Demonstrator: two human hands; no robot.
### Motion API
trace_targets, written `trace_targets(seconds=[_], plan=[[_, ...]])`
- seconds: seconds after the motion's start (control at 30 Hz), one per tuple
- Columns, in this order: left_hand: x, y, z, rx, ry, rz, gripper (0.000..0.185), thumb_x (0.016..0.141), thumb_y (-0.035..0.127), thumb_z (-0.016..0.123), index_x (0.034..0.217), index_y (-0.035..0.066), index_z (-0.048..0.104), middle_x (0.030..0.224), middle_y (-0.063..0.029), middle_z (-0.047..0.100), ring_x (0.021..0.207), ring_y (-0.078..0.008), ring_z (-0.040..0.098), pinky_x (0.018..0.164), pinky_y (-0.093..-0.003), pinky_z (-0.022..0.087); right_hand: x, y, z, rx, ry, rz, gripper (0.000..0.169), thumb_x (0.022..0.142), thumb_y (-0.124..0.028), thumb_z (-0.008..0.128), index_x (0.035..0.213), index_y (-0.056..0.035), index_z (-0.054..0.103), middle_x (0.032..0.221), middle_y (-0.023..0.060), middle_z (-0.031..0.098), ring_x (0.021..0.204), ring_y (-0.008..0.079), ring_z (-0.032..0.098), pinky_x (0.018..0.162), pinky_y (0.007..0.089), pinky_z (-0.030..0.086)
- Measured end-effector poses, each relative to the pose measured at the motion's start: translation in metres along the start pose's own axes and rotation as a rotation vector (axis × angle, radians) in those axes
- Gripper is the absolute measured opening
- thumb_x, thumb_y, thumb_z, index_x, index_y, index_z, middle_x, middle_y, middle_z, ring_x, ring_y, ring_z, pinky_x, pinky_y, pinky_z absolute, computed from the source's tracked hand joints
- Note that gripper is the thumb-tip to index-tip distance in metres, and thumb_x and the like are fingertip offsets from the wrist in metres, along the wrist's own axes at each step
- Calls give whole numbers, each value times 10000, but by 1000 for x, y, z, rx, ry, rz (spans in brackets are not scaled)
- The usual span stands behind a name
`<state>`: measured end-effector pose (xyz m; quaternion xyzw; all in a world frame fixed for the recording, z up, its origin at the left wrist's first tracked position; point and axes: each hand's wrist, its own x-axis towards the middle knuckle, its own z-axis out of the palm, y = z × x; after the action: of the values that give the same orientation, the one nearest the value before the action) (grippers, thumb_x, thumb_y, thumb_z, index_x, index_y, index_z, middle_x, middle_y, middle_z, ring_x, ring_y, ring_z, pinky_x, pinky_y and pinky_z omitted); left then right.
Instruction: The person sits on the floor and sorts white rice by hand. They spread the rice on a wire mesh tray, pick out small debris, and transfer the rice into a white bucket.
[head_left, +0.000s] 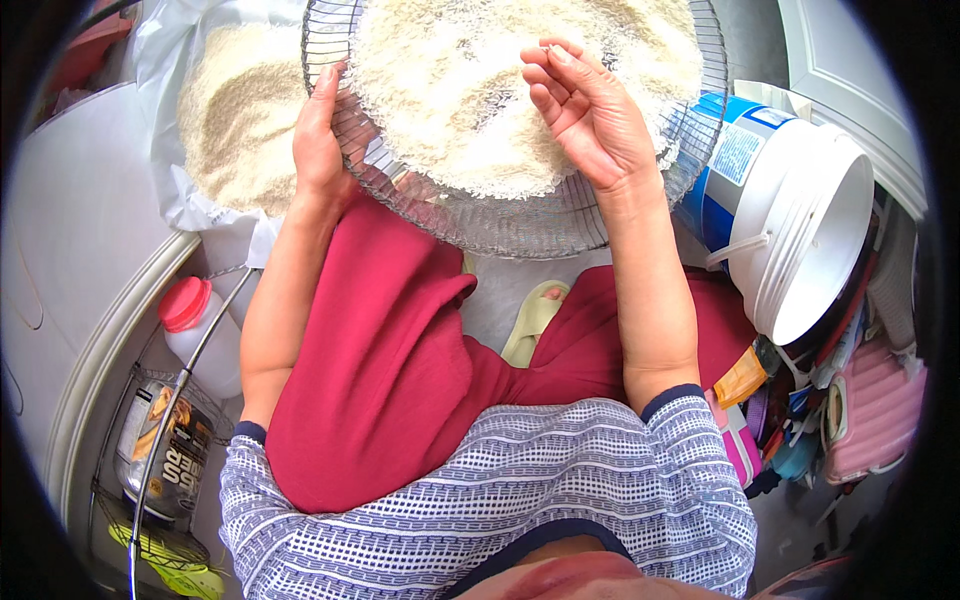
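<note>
A round wire-mesh sieve sits in front of me above my knees, its top cut off by the picture's edge. White rice is spread over most of it, with the dark mesh showing through in thin patches. My left hand grips the sieve's left rim, thumb on the outside. Over the right part of the rice is my right hand, palm turned up, with thumb and forefinger tips together and the other fingers curled. Nothing plainly shows between those tips; a single grain would be too small to make out.
Left of the sieve, a white plastic bag lies open around more rice. A white bucket lies tipped on its side at right, above a pink case. A wire rack at lower left holds a red-lidded jar and a tub.
</note>
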<state>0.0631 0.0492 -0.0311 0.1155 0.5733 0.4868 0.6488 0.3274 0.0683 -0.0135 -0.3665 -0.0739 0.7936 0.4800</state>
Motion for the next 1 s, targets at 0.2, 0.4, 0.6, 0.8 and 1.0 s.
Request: trace_targets(seconds=[0.2,0.4,0.6,0.8,1.0], plan=[[2,-1,-2,-5,5,6,304,1026,243,466,1253,70,571,637,90,357,468,-35,314,423,-226,270,-4,0,2,-15,18,-12,225,963,-86,572,1157,26,596,1087,185,678,987,234,680,852,309,566],[4,-3,-6,1,11,0,309,1025,247,470,1256,67,569,674,80,405,503,-42,367,446,-226,310,-6,0,3,-34,44,-31,231,955,-85,584,1159,22,594,1092,187,677,1009,246,678,863,311,562],[6,-6,-10,21,-34,20,378,1002,361,520,1247,79,568,664,71,407,483,-29,347,419,-190,300,-6,1,3,-51,80,-36,203,946,-80,595,1124,18,601,1079,182,681,1006,248,680,856,315,563],[8,-8,-9,28,-10,30,400,1005,362,511,1276,72,556,691,75,406,490,-19,339,414,-191,282,-7,-3,-3,-11,40,-57,153,942,-68,594,1071,8,625,1009,155,693,914,209,687,822,308,570],[7,-7,-12,-14,-42,20,347,1014,295,500,1264,61,559,677,78,419,493,-30,362,431,-208,301,-22,-18,-1,-258,143,-233,143,928,-67,621,1049,3,650,964,126,695,829,171,679,778,293,569]])
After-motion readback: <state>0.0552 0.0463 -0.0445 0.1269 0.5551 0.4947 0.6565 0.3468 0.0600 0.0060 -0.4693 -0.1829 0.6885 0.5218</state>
